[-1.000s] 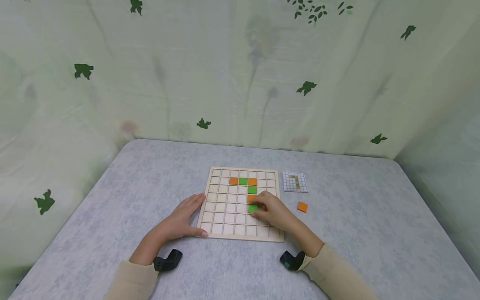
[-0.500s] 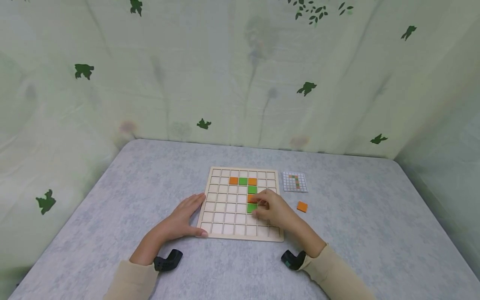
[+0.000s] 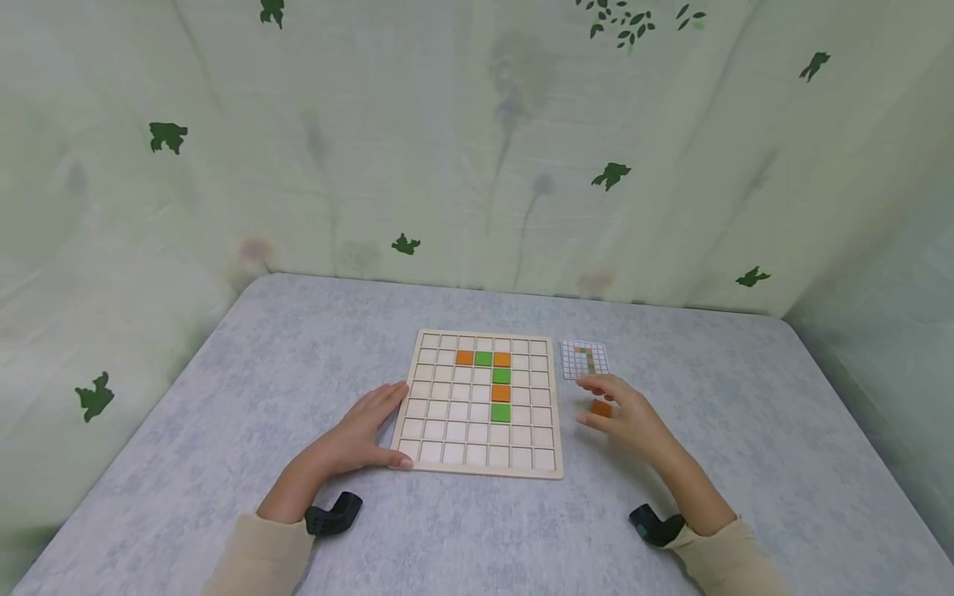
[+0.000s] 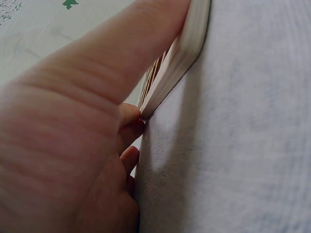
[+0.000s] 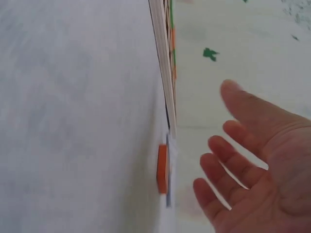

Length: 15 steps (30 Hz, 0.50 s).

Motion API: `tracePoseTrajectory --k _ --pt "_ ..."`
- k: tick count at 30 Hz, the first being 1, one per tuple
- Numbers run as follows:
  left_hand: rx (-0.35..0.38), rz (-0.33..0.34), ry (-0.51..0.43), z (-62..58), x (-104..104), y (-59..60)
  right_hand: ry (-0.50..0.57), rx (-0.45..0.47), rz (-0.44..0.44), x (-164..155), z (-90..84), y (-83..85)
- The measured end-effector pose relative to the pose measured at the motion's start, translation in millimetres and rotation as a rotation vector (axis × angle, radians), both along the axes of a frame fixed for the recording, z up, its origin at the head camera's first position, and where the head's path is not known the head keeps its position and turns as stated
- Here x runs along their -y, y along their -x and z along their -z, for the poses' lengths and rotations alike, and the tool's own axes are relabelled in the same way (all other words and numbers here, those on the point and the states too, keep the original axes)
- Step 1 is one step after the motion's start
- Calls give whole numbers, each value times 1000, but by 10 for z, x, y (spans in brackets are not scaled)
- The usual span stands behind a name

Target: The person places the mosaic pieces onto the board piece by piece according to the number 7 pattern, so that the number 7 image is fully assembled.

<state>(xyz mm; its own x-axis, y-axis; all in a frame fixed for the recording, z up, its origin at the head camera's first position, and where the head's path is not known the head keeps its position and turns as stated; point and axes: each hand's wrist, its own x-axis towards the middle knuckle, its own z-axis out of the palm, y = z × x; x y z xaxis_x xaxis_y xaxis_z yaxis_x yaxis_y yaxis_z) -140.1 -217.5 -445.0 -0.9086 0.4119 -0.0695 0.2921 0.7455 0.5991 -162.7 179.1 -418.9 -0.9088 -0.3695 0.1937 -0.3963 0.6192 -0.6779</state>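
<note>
From the head view, a wooden grid board lies on the grey table with orange and green tiles set in it: three across the top and a column running down to a green tile. The left hand lies flat against the board's left edge, fingers straight, steadying it. The right hand hovers with fingers spread and holding nothing, just over a loose orange tile beside the pattern card. The step looks like fetching the next tile; that would call for pinching it. At the left wrist, fingers press the board edge. At the right wrist, the fingers are apart near the tile, not touching.
</note>
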Motion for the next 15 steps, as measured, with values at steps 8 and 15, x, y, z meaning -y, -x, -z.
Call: tracePoseTrajectory --k 8,15 --pt "5 -7 -7 -10 -1 1 -7 76 67 -229 184 21" --pt "5 -5 -17 -17 3 -3 -81 88 126 -275 249 43"
